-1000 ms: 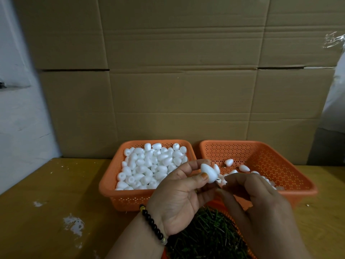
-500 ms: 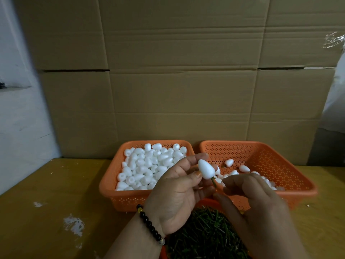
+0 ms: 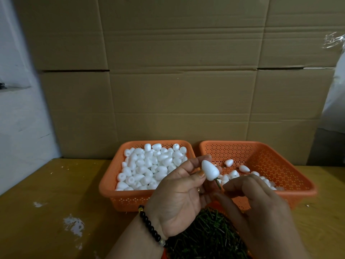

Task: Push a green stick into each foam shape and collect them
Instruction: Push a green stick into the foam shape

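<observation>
Foam shape (image 3: pixel 210 170) sits pinched in the left hand's (image 3: pixel 179 197) fingers, blunt end facing the right hand's (image 3: pixel 261 208) fingers, which pinch the green stick (image 3: pixel 218 184) entering it.

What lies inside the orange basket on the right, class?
The right basket holds a few scattered foam shapes, mostly along its near side. The hands, left and right, cover its near left corner, so anything there is hidden. Whether sticks are fitted cannot be seen.
</observation>
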`<state>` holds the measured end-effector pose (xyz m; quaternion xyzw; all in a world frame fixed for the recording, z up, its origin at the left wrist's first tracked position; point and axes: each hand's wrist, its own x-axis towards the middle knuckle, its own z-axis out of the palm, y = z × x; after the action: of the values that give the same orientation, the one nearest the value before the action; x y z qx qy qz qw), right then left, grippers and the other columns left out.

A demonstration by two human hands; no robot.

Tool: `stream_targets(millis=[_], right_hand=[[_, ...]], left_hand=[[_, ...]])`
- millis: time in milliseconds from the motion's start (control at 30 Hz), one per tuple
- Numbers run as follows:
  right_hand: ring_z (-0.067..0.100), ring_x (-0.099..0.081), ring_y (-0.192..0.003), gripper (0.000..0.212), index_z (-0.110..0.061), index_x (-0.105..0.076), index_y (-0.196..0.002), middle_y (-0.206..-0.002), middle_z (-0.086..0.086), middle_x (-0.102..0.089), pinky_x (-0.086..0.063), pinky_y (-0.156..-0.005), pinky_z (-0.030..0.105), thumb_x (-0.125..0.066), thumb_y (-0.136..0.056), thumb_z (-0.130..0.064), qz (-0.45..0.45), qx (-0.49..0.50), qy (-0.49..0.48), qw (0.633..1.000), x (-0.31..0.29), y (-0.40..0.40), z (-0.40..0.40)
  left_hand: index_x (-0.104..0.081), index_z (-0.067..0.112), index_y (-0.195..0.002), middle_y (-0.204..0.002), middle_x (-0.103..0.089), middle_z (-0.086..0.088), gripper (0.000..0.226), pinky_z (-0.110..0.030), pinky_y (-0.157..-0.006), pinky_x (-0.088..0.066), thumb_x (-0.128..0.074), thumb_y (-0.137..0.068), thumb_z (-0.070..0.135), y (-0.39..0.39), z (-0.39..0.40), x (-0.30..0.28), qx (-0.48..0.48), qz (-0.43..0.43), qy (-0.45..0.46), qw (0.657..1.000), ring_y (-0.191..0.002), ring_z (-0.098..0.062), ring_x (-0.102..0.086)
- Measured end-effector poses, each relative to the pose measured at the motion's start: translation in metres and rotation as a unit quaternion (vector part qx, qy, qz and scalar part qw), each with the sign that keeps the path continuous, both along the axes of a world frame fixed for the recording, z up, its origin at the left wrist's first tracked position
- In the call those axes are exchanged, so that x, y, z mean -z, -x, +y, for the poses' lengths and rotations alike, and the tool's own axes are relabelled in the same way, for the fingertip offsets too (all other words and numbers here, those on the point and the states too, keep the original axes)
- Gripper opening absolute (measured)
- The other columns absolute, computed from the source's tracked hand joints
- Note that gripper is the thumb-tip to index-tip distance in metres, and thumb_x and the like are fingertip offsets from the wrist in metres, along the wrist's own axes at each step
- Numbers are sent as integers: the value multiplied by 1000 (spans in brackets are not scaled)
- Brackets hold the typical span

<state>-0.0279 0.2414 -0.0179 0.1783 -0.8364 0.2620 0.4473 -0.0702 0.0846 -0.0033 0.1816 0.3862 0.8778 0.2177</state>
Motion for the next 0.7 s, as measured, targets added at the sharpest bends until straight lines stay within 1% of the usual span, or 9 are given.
stream_targets(millis=[167, 267, 333, 400, 433, 467, 500, 600, 700], right_hand=[[3, -60, -62, 21, -20, -64, -81, -77, -11, -60, -49, -48, 29, -65, -82, -41, 3, 3, 3, 1000, 0, 0, 1], [3, -61, -63, 21, -19, -64, -83, -77, -11, -60, -49, -50, 27, -62, -78, -39, 0, 3, 4, 1000, 0, 1, 2], [4, -61, -64, 24, -19, -64, -86, -78, -10, -61, -48, -53, 25, -61, -76, -41, 1, 6, 7, 1000, 0, 1, 2], [5, -62, -70, 26, -19, -63, -89, -77, -9, -61, -47, -58, 23, -60, -76, -41, 4, 8, 11, 1000, 1, 2, 3], [8, -61, -76, 25, -19, -62, -91, -77, -8, -62, -46, -63, 23, -60, -76, -39, 5, 9, 12, 1000, 2, 2, 2], [9, -59, -83, 25, -19, -62, -93, -77, -8, -62, -46, -65, 23, -61, -76, -38, 6, 8, 12, 1000, 3, 3, 2], [8, -58, -85, 23, -20, -62, -94, -78, -8, -63, -46, -66, 22, -61, -77, -36, 6, 6, 14, 1000, 4, 2, 2], [3, -59, -72, 18, -20, -64, -92, -81, -11, -63, -47, -57, 23, -60, -79, -32, 2, 6, 16, 1000, 4, 2, 2], [6, -60, -65, 15, -19, -66, -88, -80, -10, -62, -49, -50, 29, -60, -80, -30, 0, 11, 10, 1000, 4, 2, 4]], left_hand=[[-65, 8, -106, -101, -63, -16, 30, -33, -68, -54, -62, -76, 4, 0, 2, 1, -14, -6, 20, 1000, -75, -19, -62], [-61, 5, -106, -96, -65, -16, 32, -32, -67, -55, -62, -75, 4, 0, 2, 1, -27, -15, 29, 999, -76, -19, -63], [-61, 5, -103, -90, -67, -14, 27, -31, -65, -55, -66, -76, 4, 0, 2, 2, -32, -17, 33, 999, -75, -19, -65], [-62, 6, -97, -87, -68, -13, 21, -30, -64, -55, -66, -77, 6, 0, 2, 2, -38, -19, 39, 998, -74, -18, -65], [-62, 6, -95, -86, -67, -12, 19, -30, -63, -55, -65, -76, 8, 0, 2, 3, -41, -22, 44, 998, -73, -18, -65], [-62, 7, -93, -85, -67, -12, 19, -30, -62, -55, -67, -74, 9, 0, 3, 3, -44, -24, 49, 998, -72, -18, -64], [-61, 7, -91, -84, -67, -12, 21, -30, -61, -55, -70, -72, 10, 0, 3, 3, -48, -27, 55, 997, -71, -18, -63], [-58, 6, -89, -82, -67, -12, 23, -30, -58, -55, -72, -71, 10, 1, 4, 3, -61, -38, 77, 994, -67, -19, -62], [-56, 4, -92, -80, -68, -11, 29, -29, -55, -54, -76, -74, 14, 0, 4, 3, -66, -31, 100, 992, -65, -17, -62]])
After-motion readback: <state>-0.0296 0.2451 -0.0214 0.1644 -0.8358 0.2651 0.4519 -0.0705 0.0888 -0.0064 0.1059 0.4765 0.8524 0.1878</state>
